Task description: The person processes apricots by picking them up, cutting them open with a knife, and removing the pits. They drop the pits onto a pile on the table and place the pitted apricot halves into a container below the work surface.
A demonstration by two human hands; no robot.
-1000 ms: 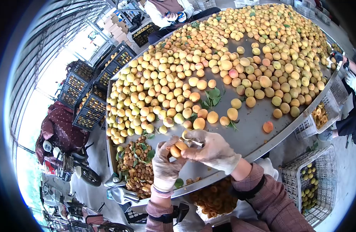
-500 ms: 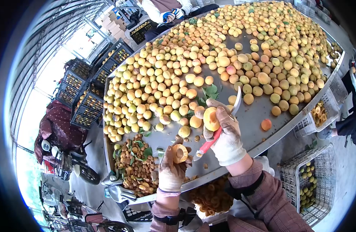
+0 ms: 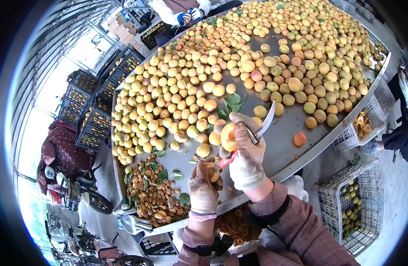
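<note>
My left hand (image 3: pixel 203 190), in a stained white glove, is closed around an apricot half (image 3: pixel 212 172), partly hidden by the fingers. Just to its right, my gloved right hand (image 3: pixel 247 162) grips a knife with a red handle (image 3: pixel 227 159) and a curved blade (image 3: pixel 267 120) pointing up and away. The same hand also holds a cut apricot piece (image 3: pixel 228 136) between thumb and fingers, cut face showing. Both hands are above the near edge of a metal table (image 3: pixel 281 153). Loose pits (image 3: pixel 150 190) with some leaves lie in a pile left of my left hand.
Whole apricots (image 3: pixel 177 97) cover much of the table. Cut halves (image 3: pixel 239 224) fill a container under the near edge. Plastic crates (image 3: pixel 328 199) stand at right, stacked black crates (image 3: pixel 99 119) at left. Another person's gloved hands (image 3: pixel 189 17) are across the table.
My two hands have come closer together. The left hand has turned, so its apricot half no longer faces up openly. The right hand's knife and fruit have shifted slightly left.
</note>
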